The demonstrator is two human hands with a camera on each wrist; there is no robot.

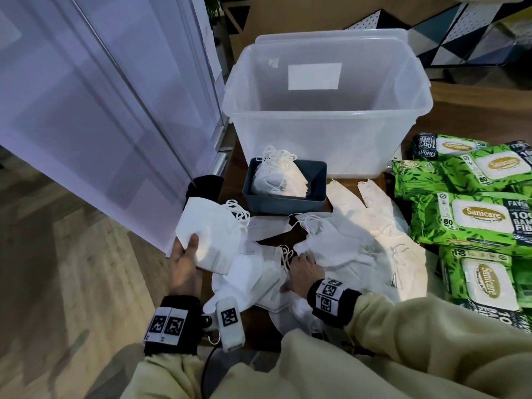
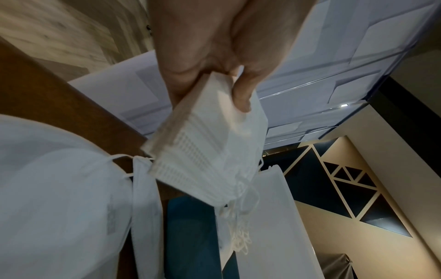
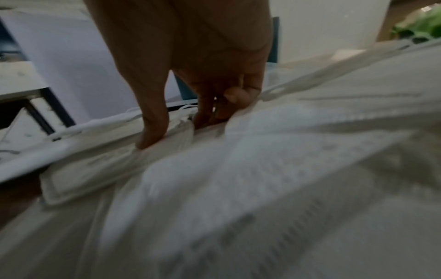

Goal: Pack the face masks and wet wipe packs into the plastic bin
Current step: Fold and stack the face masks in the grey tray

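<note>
The left hand (image 1: pixel 184 263) grips a squared-up stack of folded white face masks (image 1: pixel 208 236), thumb on top and fingers beneath, holding it clear of the bench (image 1: pixel 296 237) with the ear loops dangling off the far end. The right hand (image 1: pixel 303 273) is down in the loose pile of masks (image 1: pixel 359 243) spread across the bench, its fingers curled into the fabric and pinching a mask there (image 3: pixel 148 158). More masks sit in a small dark grey tray (image 1: pixel 313 197) just in front of the clear plastic bin (image 1: pixel 325 116), which looks empty so far. The green wet wipe packs (image 1: pixel 472 217) lie stacked to the right, untouched.

I'd judge the masks to be feather-light, soft and slithery against one another, so a stack wants a firm pinch across its stiffer seamed edge or it will fan apart; the loops tangle readily. The wipe packs look heavier and squashy, with slick film, best taken broadside around the middle.
</note>
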